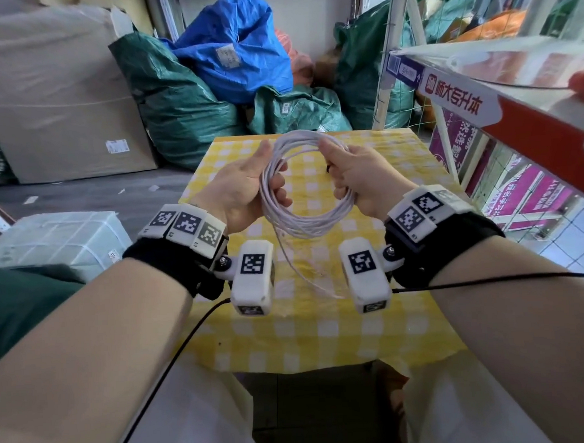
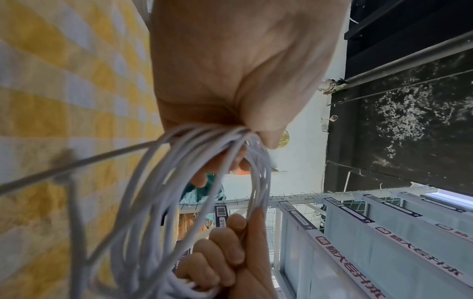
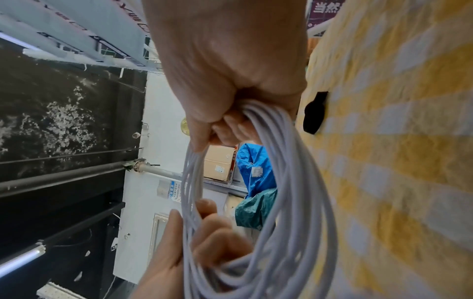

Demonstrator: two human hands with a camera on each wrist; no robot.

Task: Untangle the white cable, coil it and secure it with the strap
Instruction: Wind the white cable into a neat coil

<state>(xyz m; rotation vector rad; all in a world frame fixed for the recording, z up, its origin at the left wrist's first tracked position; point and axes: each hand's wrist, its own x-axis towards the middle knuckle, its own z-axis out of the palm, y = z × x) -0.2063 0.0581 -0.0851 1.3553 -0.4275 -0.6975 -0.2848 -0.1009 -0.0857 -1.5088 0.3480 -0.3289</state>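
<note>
- The white cable [image 1: 307, 183] is already gathered into a round coil of several loops, held up above the yellow checked tablecloth [image 1: 382, 318].
- The left hand [image 1: 239, 186] holds the coil's left side, fingers curled round the bundled strands, thumb up.
- The right hand [image 1: 355, 178] grips the coil's right side in a closed fist.
- One loose tail [image 1: 294, 264] hangs from the bottom of the coil down to the cloth, so winding looks nearly but not wholly done.
- A small black piece, probably the strap [image 3: 314, 113], lies on the cloth just beside the right hand; it is not on the coil.
- What seems left: tuck in the tail, then wrap and fasten the strap.
</note>
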